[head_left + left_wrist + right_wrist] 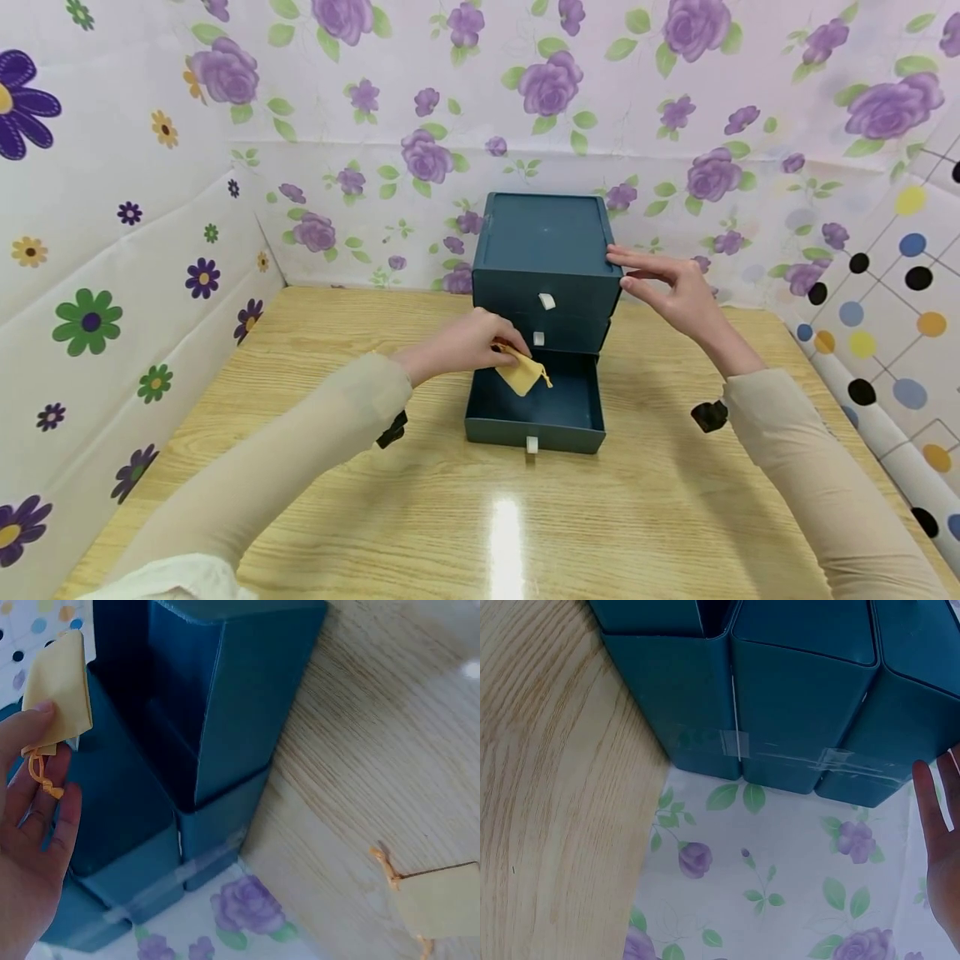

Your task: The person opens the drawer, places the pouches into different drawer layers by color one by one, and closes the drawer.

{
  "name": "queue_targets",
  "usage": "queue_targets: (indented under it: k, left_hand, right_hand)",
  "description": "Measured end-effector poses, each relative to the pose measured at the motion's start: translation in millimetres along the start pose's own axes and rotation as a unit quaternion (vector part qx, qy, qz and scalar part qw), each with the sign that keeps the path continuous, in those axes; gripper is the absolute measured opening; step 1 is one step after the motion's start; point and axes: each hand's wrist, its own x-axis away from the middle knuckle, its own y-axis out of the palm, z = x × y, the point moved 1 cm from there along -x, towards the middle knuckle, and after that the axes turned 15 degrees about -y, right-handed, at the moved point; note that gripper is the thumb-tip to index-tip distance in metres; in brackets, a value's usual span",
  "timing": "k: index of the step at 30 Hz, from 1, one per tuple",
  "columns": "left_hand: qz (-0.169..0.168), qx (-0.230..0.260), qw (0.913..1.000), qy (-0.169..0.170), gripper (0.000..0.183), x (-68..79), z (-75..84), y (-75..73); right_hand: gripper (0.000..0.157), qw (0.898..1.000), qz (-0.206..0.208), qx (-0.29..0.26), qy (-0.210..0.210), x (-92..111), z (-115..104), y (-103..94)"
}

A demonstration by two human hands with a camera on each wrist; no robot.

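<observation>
My left hand point(480, 337) pinches a small yellow drawstring pouch point(521, 376) between thumb and fingers, over the pulled-out bottom drawer point(536, 435) of a dark blue drawer unit point(551, 233). In the left wrist view the pouch point(64, 690) has its orange cord hanging near the fingers. My right hand point(675, 296) touches the unit's upper right edge with fairly straight fingers. A second yellow pouch point(442, 904) lies on the wooden table in the left wrist view; my left arm hides it in the head view.
The upper two drawers are closed, with small white pull tabs point(547, 301) on their fronts. Clear tape point(780, 755) runs across the unit's side. Behind the table point(360, 517) hangs a floral cloth point(360, 200), and a dotted cloth point(892, 333) stands at the right.
</observation>
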Motion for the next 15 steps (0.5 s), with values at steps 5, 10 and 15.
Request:
queue_targets:
  k: [5,10,15]
  left_hand:
    - [-0.018,-0.027,0.9995,-0.002,0.02,-12.0,13.8,3.3]
    - [-0.022,-0.059,0.9975,0.031,0.018,-25.7,26.5,3.8]
    - [-0.048,-0.086,0.9923,0.076,0.017,-40.4,36.1,3.9]
  right_hand:
    - [0.036,1.0,0.0,-0.003,0.0,-0.5,-0.1,-0.1]
    - [0.036,1.0,0.001,-0.002,0.002,-0.7,0.6,0.1]
    - [0.035,1.0,0.001,0.002,0.002,-1.2,-1.4,0.4]
